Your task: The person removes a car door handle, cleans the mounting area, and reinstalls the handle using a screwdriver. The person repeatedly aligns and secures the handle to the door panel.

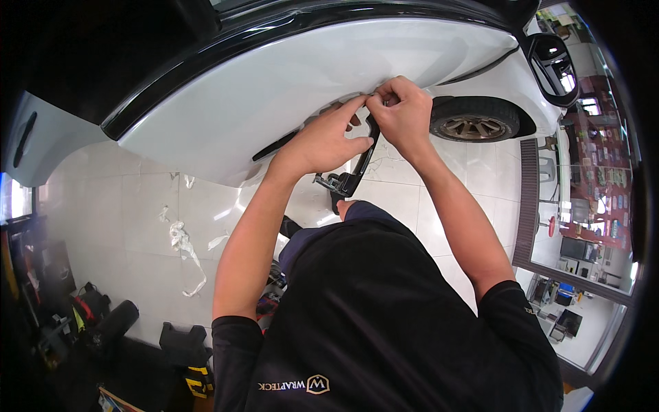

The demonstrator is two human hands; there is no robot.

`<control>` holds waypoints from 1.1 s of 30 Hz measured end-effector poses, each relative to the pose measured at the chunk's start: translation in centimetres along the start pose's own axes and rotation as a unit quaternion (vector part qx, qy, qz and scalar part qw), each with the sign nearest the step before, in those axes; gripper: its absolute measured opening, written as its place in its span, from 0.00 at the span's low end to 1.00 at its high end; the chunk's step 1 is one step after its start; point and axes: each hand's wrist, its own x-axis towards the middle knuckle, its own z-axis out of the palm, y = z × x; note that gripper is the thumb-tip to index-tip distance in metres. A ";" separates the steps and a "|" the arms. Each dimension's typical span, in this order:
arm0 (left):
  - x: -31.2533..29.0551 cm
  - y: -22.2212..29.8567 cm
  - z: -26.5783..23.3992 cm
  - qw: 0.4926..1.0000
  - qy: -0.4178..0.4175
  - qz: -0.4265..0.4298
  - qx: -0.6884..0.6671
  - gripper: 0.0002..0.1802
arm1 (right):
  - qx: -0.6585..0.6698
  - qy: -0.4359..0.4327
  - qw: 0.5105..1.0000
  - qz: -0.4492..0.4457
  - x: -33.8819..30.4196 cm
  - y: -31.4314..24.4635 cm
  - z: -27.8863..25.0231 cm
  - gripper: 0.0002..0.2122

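A black car door handle stands out from the white car door, with a metal mechanism at its lower end. My left hand is at the handle, its thumb against the black bar and its index finger reaching to the upper end. The other left fingers curl by the door and are partly hidden. My right hand is closed in a pinch at that same upper end, close against the door. Whatever sits between the right fingertips is too small to make out. A dark recess shows in the door beside my left wrist.
Crumpled white film scraps lie on the tiled floor at left. A front wheel and a side mirror are to the right. A black case stands at lower left, and shelves line the far right.
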 end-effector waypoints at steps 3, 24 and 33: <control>-0.1 0.5 -0.4 1.000 -0.005 0.013 0.014 0.44 | 0.011 -0.005 1.000 -0.008 0.1 0.4 -0.4 0.05; -0.7 3.6 0.0 0.991 0.061 -0.028 0.115 0.36 | 0.142 0.061 0.988 -0.010 -0.7 3.1 -0.1 0.04; 1.7 6.4 2.3 0.946 0.193 -0.038 0.260 0.17 | 0.168 0.072 0.983 -0.030 -0.7 4.4 -0.5 0.04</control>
